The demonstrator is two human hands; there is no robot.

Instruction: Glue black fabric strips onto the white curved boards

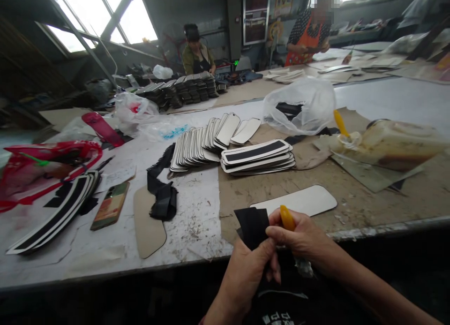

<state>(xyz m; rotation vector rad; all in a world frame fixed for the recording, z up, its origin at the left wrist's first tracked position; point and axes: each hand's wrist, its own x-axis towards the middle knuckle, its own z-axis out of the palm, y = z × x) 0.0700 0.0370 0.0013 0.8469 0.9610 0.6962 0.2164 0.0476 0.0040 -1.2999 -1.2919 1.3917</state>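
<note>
At the table's front edge, my left hand (250,268) is closed on a folded bundle of black fabric strips (253,225). My right hand (301,236) grips a yellow-handled tool (287,218), whose lower end looks wrapped in clear plastic below the palm. Its thumb and fingertips also touch the side of the black bundle, close to my left thumb. Just behind my hands lies a single white rounded panel (302,199), partly covered by them. Farther back is a stack of white panels (258,157), the top one bearing a black strip.
A fanned pile of white panels (197,144) stands mid-table near a loose black strip (162,200). At right, a yellowish container (397,142) holds brown matter beside a yellow handle (340,123). Curved panels (59,217) and a phone-like object (110,205) lie left. Two people work across the table.
</note>
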